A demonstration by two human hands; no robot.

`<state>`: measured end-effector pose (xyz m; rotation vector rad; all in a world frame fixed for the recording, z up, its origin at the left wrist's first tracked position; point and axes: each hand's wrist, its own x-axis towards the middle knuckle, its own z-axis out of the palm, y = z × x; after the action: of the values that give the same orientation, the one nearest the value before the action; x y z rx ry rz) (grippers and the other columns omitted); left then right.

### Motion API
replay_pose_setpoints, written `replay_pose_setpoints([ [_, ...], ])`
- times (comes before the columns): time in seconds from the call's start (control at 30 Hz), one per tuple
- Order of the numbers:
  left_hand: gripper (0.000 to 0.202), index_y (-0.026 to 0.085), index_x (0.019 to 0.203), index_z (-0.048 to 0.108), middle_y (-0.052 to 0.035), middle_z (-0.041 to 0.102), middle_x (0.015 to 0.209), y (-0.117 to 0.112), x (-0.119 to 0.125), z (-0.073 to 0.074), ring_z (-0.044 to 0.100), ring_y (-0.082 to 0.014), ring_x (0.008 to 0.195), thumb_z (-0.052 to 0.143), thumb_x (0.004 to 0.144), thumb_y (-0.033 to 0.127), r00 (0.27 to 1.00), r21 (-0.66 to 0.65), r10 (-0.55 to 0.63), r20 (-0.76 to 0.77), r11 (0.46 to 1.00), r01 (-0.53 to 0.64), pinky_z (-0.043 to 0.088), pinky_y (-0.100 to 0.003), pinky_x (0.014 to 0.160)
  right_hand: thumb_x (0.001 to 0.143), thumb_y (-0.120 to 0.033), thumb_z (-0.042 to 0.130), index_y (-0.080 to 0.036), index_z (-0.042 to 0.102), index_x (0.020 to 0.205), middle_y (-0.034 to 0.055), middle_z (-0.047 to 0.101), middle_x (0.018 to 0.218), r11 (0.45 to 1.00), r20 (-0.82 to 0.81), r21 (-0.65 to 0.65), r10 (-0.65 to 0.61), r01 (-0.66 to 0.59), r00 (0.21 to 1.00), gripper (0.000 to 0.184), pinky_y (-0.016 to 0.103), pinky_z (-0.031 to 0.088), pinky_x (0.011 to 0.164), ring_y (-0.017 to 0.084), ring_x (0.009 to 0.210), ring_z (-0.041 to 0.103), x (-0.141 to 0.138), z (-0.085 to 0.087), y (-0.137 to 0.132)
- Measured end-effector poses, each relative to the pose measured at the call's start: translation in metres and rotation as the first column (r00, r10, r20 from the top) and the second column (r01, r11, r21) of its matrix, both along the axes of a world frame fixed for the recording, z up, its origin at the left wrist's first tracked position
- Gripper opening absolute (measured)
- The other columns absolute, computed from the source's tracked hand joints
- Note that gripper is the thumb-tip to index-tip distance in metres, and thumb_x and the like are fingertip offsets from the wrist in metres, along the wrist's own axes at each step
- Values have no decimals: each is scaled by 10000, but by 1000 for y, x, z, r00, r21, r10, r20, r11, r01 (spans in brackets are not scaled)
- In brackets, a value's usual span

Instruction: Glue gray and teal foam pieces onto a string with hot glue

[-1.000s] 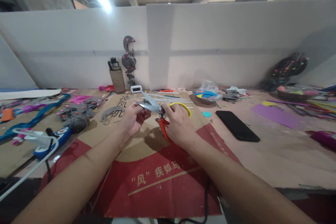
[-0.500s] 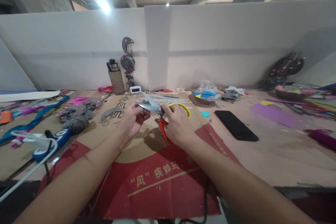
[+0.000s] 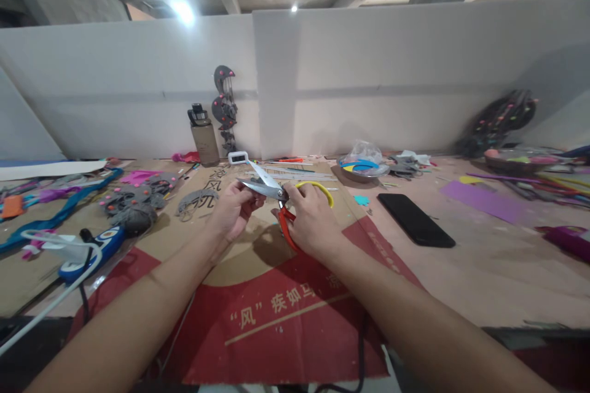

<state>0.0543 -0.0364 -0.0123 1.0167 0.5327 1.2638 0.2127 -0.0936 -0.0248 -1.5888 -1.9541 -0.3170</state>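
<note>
My right hand [image 3: 312, 215] grips a pair of scissors [image 3: 281, 194] with one red and one yellow handle. The two blades point left and are a little apart. Close to the blade tips, my left hand [image 3: 236, 209] is closed, thumb against fingers, on a small dark piece that the lower blade partly hides; its kind cannot be made out. Both hands are above a red and tan cardboard sheet [image 3: 286, 344]. A grey crescent-shaped piece with loose threads [image 3: 197, 201] lies on the cardboard beyond my left hand.
A black phone [image 3: 415, 220] lies to the right. Behind are a bottle [image 3: 204, 138], a small white-framed device [image 3: 238, 158] and a bowl [image 3: 364, 175] with a plastic bag. Grey pieces with pink dots [image 3: 138, 196] and a blue power strip [image 3: 99, 252] are on the left.
The scissor blades have come slightly closer together. Both hands stay in nearly the same place.
</note>
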Motion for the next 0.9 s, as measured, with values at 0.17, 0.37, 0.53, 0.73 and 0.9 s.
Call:
replay_pose_setpoints([
  [0.17,194,145,725,549,21,567,613,-3,1,2,518,-71,544,657,587,63,1000,30,-2,10,1000,1,401,-195,531,856,-463,451,-219,449,1246,130,497,1006,999,55,26,-32,31,998,460,354,347,786,260,930,441,1,1,0],
  [0.37,186,145,725,539,23,568,603,-5,1,4,522,-73,542,663,601,86,1000,28,3,30,1000,-4,406,-196,535,862,-466,431,-229,440,1267,131,498,1003,998,97,27,-55,53,994,470,354,343,771,262,913,445,2,3,0],
  [0.53,171,132,726,561,3,598,601,-2,0,2,541,-81,540,657,596,73,1000,46,9,14,999,-10,412,-194,533,867,-477,422,-236,434,1269,122,502,1006,999,85,0,-49,49,995,468,331,351,750,245,902,464,2,1,1],
  [0.73,174,133,735,576,4,600,623,1,-1,-1,555,-79,559,662,598,67,998,41,-20,57,999,18,434,-194,554,872,-460,418,-238,420,1286,122,510,997,999,80,-10,-39,40,996,469,319,361,732,234,872,472,3,1,1],
  [0.9,167,139,744,578,7,601,637,1,-2,-2,559,-74,559,669,616,83,998,25,-33,61,999,31,443,-193,558,873,-445,421,-230,422,1287,125,517,984,999,79,-13,-31,32,996,466,320,368,730,236,869,479,3,1,2],
])
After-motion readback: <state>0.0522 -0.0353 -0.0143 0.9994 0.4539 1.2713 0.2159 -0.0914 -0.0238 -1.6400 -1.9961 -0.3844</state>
